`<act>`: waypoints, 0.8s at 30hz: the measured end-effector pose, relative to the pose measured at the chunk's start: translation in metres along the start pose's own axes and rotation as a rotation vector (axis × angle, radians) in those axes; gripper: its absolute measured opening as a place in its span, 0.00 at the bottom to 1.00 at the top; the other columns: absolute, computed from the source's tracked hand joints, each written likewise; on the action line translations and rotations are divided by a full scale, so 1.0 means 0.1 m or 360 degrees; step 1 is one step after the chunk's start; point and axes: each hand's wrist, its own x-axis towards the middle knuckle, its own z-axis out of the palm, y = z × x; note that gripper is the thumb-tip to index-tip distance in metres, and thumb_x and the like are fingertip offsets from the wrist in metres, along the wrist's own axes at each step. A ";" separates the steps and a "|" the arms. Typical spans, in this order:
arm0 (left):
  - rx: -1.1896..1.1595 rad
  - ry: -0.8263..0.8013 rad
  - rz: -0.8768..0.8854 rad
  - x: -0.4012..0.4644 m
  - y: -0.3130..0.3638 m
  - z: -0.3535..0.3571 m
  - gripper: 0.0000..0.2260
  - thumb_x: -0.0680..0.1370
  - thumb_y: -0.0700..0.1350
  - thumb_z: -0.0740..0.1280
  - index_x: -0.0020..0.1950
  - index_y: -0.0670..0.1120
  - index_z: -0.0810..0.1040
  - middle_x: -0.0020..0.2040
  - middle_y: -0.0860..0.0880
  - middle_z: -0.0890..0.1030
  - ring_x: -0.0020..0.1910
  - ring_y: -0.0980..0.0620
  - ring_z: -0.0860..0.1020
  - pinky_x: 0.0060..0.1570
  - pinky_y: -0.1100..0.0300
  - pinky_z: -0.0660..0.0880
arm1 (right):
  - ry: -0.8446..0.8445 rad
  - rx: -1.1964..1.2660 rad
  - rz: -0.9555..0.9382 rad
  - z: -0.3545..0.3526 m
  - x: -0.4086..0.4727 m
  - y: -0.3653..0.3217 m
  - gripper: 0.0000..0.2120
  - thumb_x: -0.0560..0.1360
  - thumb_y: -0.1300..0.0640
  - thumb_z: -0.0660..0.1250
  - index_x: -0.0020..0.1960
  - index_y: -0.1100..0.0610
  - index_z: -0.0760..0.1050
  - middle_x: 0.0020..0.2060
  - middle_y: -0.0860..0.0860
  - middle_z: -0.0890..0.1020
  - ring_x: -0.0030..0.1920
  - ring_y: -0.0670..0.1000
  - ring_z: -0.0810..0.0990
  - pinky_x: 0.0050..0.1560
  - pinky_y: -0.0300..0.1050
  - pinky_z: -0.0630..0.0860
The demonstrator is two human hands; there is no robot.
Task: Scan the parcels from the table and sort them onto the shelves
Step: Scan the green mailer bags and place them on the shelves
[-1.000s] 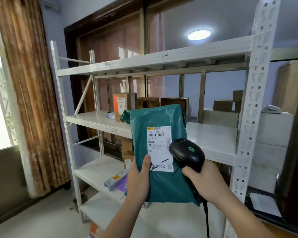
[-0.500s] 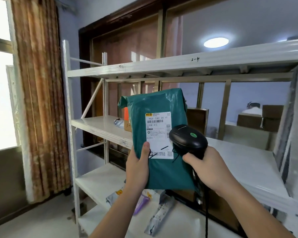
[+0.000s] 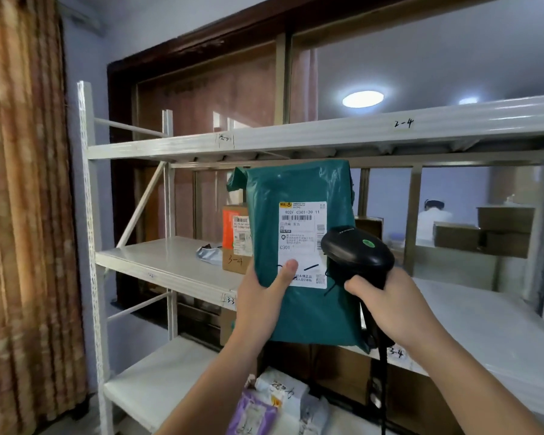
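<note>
Parcel [image 3: 299, 255], a teal plastic mailer, held upright at chest height in front of the white shelves [image 3: 170, 262], label side turned toward the camera so the print stays readable. White shipping label [image 3: 302, 243] on its front, with barcode and the code C301, likely the cue for where it belongs. Left hand [image 3: 261, 296] grasping the parcel's lower left edge, thumb pressed across the label's bottom corner, fingers hidden behind. Right hand [image 3: 390, 302] clenched around the grip of a black barcode scanner [image 3: 355, 255], its head just right of the label and overlapping the parcel's edge, cord hanging down. Behind, on the middle shelf to the left, a brown box [image 3: 234, 237] marked 3-4. Handwritten numbers on shelf edges, apparently marking sections. On the lower shelf, near, a few soft mailers [image 3: 274, 400].
</note>
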 end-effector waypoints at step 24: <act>0.0121 -0.0280 0.0010 1.13 -1.08 0.65 0.41 0.62 0.54 0.87 0.67 0.59 0.65 0.59 0.64 0.79 0.59 0.62 0.78 0.50 0.71 0.73 | 0.0146 -0.0182 0.0392 0.27 0.82 0.64 0.10 0.76 0.60 0.69 0.37 0.54 0.71 0.28 0.49 0.72 0.32 0.51 0.71 0.36 0.45 0.65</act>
